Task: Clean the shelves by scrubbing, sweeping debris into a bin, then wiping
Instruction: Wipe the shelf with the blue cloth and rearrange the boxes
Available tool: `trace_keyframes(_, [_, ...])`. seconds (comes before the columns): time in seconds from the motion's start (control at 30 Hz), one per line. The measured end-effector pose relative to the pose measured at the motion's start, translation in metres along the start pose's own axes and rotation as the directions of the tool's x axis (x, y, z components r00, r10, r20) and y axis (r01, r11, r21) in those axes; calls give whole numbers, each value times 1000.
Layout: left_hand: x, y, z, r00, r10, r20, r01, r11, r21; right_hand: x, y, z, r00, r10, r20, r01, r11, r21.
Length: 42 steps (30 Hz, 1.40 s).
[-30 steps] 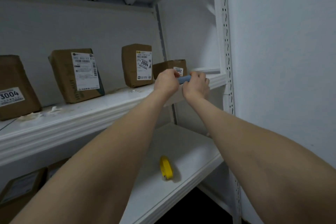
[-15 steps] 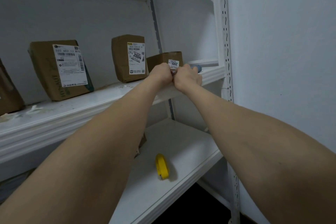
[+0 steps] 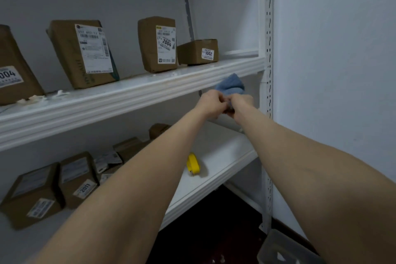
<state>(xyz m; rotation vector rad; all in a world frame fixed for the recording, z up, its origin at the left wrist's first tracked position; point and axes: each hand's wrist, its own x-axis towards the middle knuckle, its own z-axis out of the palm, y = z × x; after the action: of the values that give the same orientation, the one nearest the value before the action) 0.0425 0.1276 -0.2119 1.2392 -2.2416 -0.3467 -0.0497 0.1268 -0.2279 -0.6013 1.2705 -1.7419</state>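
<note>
Hands: left hand (image 3: 211, 103) and right hand (image 3: 241, 106) both pinched the blue cloth (image 3: 231, 85) | Where: held up just under the shelf (image 3: 150, 90) edge | Tip: best to fold it flat, then wipe slowly

You hold a cloth (image 3: 230, 87) of plain, soft mid blue. The upper shelf (image 3: 128, 100) and the lower shelf (image 3: 225, 150) are both white, and so is the upright post (image 3: 267, 28) beside them, which has rows of dark slots down its length. The boxes are plain brown cardboard. The 2004 box (image 3: 150, 45) has a white label with black print and a yellow strip at its top. The 1002 box (image 3: 192, 51) has a small white label with black digits. The scraps (image 3: 60, 93) on the upper shelf are white. On the lower shelf you have a bright yellow object (image 3: 192, 165). The wall (image 3: 332, 49) is pale bluish grey, the floor (image 3: 203, 221) is dark, and the bin (image 3: 278, 248) is translucent grey.
</note>
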Motion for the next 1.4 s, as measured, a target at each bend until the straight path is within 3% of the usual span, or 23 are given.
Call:
trace_keyframes(0.1, [-16,-23,12,995,-90,47,93,992,-82,0,26,-8,1000,-19,-2,18,986,-169])
trace_keyframes(0.33, [-4,-121,52,958,-271,-94,268,963,-39,48,109,-4,997,-35,-66,2,893,-450])
trace_keyframes(0.53, [37,-183,83,920,-391,-34,388,920,-57,110,158,27,999,40,10,-31,887,-461])
trace_keyframes(0.67, [43,-202,89,911,-411,5,411,911,-15,122,160,34,999,29,-28,-40,868,-495])
trace_keyframes(1.0, [6,-198,66,886,-463,24,463,883,-82,99,165,57,999,46,14,-35,897,-441])
trace_keyframes(1.13, [-24,-195,52,841,-528,116,540,817,-201,81,164,56,997,23,72,13,887,-462])
trace_keyframes(1.4, [-53,-153,57,762,-613,206,646,740,-188,65,153,27,995,3,104,42,902,-429])
